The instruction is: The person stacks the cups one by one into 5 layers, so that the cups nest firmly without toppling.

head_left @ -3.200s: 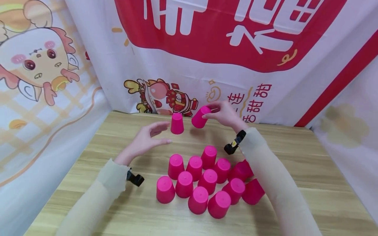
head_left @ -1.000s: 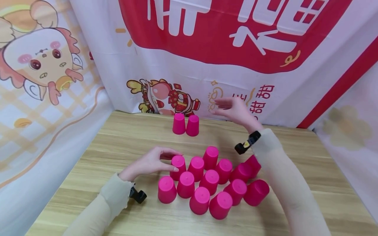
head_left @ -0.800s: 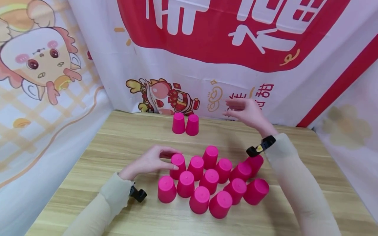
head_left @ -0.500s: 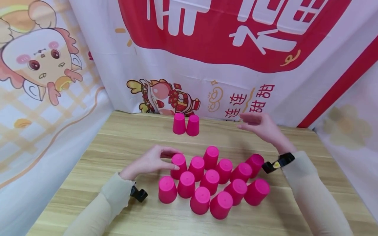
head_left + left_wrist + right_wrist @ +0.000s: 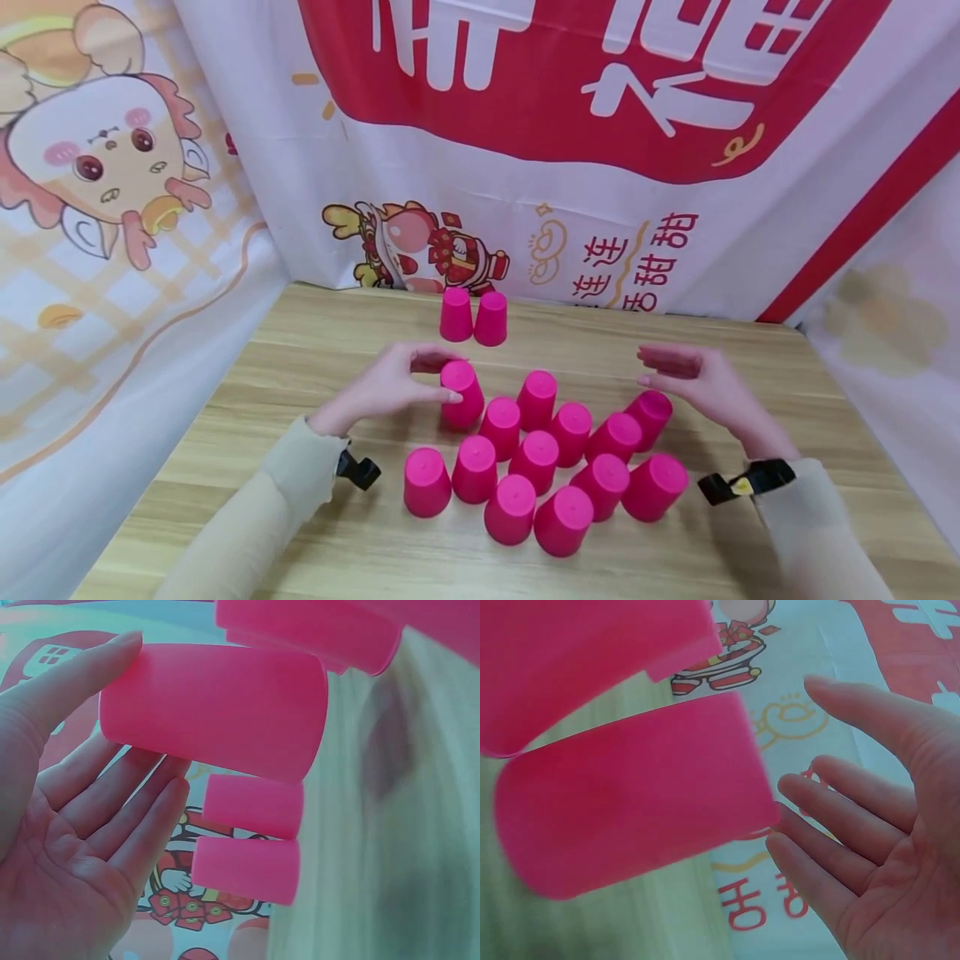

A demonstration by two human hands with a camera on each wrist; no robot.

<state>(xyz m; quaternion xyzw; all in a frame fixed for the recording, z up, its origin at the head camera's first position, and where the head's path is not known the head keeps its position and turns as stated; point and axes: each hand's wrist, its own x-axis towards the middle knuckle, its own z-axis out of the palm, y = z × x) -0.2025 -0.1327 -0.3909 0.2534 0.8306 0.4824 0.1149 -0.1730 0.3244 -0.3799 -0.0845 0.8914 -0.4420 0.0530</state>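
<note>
Cups point(image 5: 533, 454), all pink, on a wooden tabletop point(image 5: 337, 342); fifteen can be counted in the head view, and their placing suggests an early stage of the work, with two set out, one in hand and twelve left. At left, the left hand point(image 5: 386, 379), reaching in from the tabletop's left edge, pinches one cup between thumb and fingertips. This held cup point(image 5: 467, 385) is slightly tilted and appears to be off the surface, between the far pair and the main group. The far pair point(image 5: 456, 317) stands mouth down near the far edge, left of its middle, the two rims touching or nearly so; these seem to be the only cups already placed. Toward the near edge, the main group point(image 5: 475, 471) comprises the other twelve, set close together in loose rows from left of the middle toward the right edge; no hand grips any of them, and all presumably remain to be dealt with. At the group's right rear, the right hand point(image 5: 701, 379) hangs beside the rear cup point(image 5: 649, 421), its thumb and fingers apart and clamped on nothing. Whether a fingertip meets that cup cannot be told from the right wrist view, where the two appear to adjoin.
</note>
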